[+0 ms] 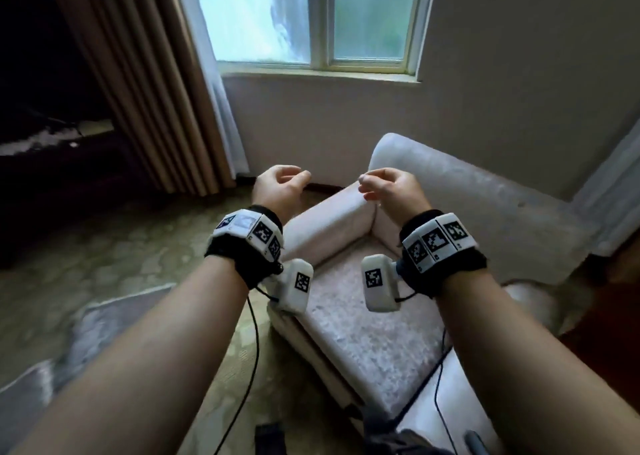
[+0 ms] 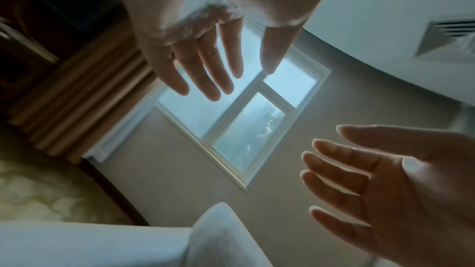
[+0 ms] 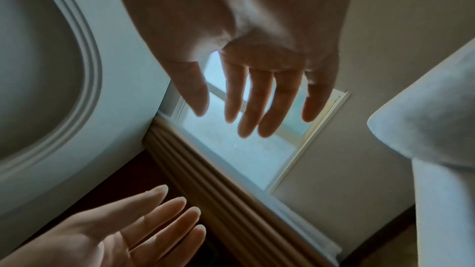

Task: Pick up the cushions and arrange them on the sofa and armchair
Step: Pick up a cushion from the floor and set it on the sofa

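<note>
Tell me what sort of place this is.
Probably a sitting room in a home or hotel. A pale upholstered armchair stands on patterned carpet below a window with long tan curtains. Both the left hand and right hand are empty.

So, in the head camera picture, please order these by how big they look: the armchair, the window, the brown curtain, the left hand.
1. armchair
2. window and brown curtain: similar, and both are cut off by the frame, so I do not rank them.
3. left hand, smallest, though it is nearest to the camera.
</note>
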Demonstrator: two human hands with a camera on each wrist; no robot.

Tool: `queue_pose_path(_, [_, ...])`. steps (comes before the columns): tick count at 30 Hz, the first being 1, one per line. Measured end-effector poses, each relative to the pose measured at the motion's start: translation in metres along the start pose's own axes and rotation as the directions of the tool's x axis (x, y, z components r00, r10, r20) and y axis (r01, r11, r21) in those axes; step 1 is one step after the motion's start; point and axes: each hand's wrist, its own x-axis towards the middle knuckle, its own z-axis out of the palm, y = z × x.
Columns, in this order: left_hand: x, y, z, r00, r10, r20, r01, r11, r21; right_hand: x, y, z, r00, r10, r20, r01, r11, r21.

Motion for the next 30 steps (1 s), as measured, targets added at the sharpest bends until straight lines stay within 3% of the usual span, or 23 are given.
queue_pose_path(5, [0.041, -0.035, -0.098, 0.959, -0.068, -0.276, 0.073, 0.997, 0.007, 0.046, -0.012, 0.112, 0.96, -0.019, 0.279, 0.021, 1.0, -0.004])
queue_pose_path(9, [0.077, -0.065, -0.166, 0.907, -0.098, -0.41, 0.109, 0.994, 0.002, 0.081, -0.018, 0.209, 0.907, -0.034, 0.419, 0.059, 0.997, -0.047])
queue_pose_path(22, [0.243, -0.14, -0.348, 0.813, -0.202, -0.546, 0.209, 0.977, -0.05, 0.203, -0.042, 0.475, 0.828, -0.035, 0.56, 0.12, 0.986, -0.115])
queue_pose_path(30, [0.332, -0.191, -0.437, 0.678, -0.249, -0.691, 0.272, 0.959, -0.079, 0.283, -0.038, 0.631, 0.702, -0.033, 0.712, 0.165, 0.979, -0.117])
